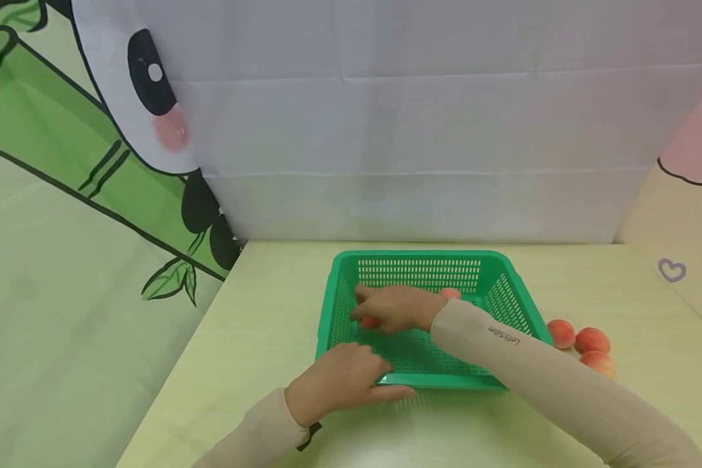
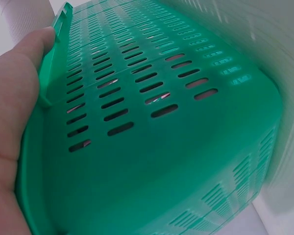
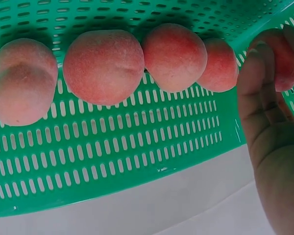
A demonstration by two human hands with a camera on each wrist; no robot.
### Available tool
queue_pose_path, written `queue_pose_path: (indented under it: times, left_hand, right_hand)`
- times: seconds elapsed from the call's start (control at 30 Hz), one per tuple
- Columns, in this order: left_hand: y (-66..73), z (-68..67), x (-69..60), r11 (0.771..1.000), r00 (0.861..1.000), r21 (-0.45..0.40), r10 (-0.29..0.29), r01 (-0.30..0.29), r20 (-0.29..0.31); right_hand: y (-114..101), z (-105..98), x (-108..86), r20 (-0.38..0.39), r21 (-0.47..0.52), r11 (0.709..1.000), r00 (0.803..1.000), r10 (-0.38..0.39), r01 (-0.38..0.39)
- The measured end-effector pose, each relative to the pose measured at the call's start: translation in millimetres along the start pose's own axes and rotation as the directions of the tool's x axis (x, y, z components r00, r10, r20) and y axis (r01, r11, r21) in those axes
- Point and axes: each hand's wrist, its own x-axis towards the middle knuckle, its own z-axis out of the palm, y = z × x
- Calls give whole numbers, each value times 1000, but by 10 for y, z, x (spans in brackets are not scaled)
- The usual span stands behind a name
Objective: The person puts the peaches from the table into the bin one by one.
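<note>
A green plastic basket [image 1: 421, 255] with slotted walls stands on the table. My left hand [image 1: 342, 383] grips its near rim at the left corner, thumb outside; the left wrist view shows the thumb along the rim above the slotted wall. Inside the basket, my right hand [image 1: 400, 308] holds a peach [image 3: 284, 61] near the left wall, its fingers curled round the fruit. Several other peaches [image 3: 104, 67] sit in a row along the far wall in the right wrist view. In the head view only one peach [image 1: 449, 293] of that row shows past my right hand and forearm.
Outside the basket on the right lie a peach [image 1: 561, 333], a second peach [image 1: 592, 340] and a paler peach [image 1: 598, 364], close together and partly behind my right sleeve. The pale yellow table [image 1: 269, 312] ends at a white cloth backdrop [image 1: 421, 208].
</note>
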Motion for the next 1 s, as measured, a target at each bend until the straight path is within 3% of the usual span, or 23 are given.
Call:
queue_pose_path:
  times: [0.23,0.43,1.0]
  left_hand:
    - [-24,18,-46,1000,1000,22,8,-8,8]
    - [-34,24,-83,1000,1000,24,7,-7,21]
    - [-25,-26,-144,999,998,28,44,-43,-34]
  right_hand:
    - [4,79,48,-3,-22,1000,1000,-18,18]
    - [-39,117,48,17,30,1000,1000,3,-3]
    - [-115,150,63,56,-17,999,997,53,-52]
